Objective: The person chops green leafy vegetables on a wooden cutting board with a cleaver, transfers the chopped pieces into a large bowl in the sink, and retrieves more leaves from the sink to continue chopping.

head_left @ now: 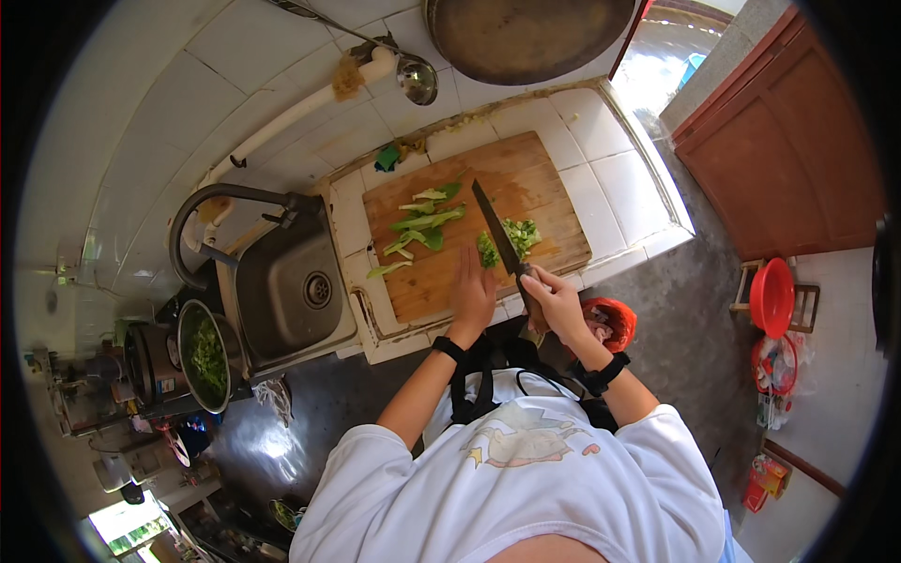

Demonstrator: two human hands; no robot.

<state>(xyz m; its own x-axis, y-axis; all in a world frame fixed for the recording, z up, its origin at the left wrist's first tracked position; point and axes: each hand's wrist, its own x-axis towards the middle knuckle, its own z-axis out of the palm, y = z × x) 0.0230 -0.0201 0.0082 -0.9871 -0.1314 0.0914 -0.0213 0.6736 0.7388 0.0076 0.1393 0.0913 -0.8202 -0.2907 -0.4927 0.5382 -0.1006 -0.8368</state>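
My right hand (552, 301) grips the handle of a kitchen knife (496, 229), whose dark blade points away from me over a wooden cutting board (422, 295). Chopped greens (522, 238) lie on both sides of the blade, near the board's right part. Flat on the board's near edge, left of the knife, rests my left hand (473, 292), fingers stretched and holding nothing that shows. Beyond it, at the left of the board, uncut leafy stalks (426, 219) are spread out, one reaching over the board's left edge.
Left of the tiled counter (612, 162) is a steel sink (281, 302) with a dark faucet (239, 191). A metal bowl of greens (208, 359) stands by a rice cooker (148, 362). A ladle (417, 77) and a large pan (528, 35) are at the wall. A red bin (623, 324) stands below right.
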